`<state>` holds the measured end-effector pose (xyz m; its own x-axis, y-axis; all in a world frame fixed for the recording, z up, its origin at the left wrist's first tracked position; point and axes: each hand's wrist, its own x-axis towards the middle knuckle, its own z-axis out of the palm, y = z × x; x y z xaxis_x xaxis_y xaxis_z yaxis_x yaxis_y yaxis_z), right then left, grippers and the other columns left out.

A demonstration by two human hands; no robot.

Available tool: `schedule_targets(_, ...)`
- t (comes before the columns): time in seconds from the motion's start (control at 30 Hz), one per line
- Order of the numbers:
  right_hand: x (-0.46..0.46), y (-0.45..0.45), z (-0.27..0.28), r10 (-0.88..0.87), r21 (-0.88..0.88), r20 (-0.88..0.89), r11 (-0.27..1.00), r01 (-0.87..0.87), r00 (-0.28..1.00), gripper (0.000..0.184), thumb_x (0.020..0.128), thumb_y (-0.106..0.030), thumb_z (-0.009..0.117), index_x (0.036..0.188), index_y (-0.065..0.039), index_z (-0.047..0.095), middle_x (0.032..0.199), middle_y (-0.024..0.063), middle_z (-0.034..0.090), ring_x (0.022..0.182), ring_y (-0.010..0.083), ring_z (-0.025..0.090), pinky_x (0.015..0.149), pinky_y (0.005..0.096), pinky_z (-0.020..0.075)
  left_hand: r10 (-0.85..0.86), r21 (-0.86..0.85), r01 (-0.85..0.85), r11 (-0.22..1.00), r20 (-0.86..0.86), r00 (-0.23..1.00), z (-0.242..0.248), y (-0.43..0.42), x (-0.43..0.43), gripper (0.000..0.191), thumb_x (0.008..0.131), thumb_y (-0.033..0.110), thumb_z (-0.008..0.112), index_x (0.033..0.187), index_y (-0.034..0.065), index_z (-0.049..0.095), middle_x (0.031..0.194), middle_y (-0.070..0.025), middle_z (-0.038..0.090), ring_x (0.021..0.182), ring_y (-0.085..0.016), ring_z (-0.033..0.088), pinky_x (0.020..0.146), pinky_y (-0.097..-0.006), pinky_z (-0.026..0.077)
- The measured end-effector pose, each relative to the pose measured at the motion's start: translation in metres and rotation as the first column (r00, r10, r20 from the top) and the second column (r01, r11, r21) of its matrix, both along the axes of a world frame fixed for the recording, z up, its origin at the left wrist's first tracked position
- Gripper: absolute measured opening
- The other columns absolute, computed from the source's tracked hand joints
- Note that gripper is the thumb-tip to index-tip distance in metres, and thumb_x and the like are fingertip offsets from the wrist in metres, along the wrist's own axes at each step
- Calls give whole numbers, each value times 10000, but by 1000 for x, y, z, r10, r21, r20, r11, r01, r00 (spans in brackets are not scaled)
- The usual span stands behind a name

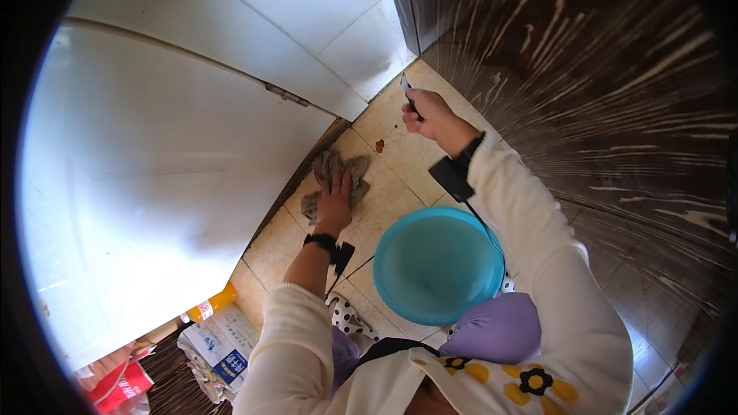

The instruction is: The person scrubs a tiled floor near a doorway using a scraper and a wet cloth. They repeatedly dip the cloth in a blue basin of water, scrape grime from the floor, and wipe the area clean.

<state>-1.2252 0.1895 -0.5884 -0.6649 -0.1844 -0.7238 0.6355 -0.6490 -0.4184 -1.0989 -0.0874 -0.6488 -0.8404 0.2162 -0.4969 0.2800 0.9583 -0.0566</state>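
Note:
My left hand [334, 203] presses with spread fingers on a crumpled grey cloth [358, 176], which lies on the beige floor tiles beside the dark base of a white door. In my right hand [426, 113], farther forward, is a small scraper-like tool [405, 84] with a dark handle and a thin pale blade; its tip points at the corner between the white panel and the dark wood-grain surface. A reddish-brown fragment [379, 146] lies on the tiles between my hands. Nearer my knees stands a round turquoise basin [439, 266], with cloudy liquid apparently inside.
The white door [173, 173] borders the floor at left, the dark wood-grain panel [599, 104] at right. At lower left are an orange bottle [214, 303], a printed carton [222, 346] and a red package [122, 385]. A cable hangs past the basin's right rim.

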Motion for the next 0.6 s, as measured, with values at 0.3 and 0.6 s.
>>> schedule_targets(0.3, -56, -69, -41, -351, 2, -84, 936, 352, 933, 150, 981, -238, 418, 860, -151, 405, 619, 14, 371, 420, 145, 310, 366, 311, 202, 40, 11, -41, 999, 40, 998, -13, -11, 11, 883, 790, 43, 582, 1513, 219, 107, 1573, -82, 87, 1395, -402, 206, 1010, -451, 429)
schedule_targets(0.6, -50, -72, -37, -232, 149, -9, 962, 231, 973, 218, 984, -272, 393, 781, -192, 386, 549, -9, 324, 436, 149, 343, 379, 312, 251, 72, 60, -73, 995, 21, 997, -15, -14, 12, 891, 775, 36, 591, 1507, 253, 131, 1574, -65, 94, 1386, -404, 225, 1006, -452, 428)
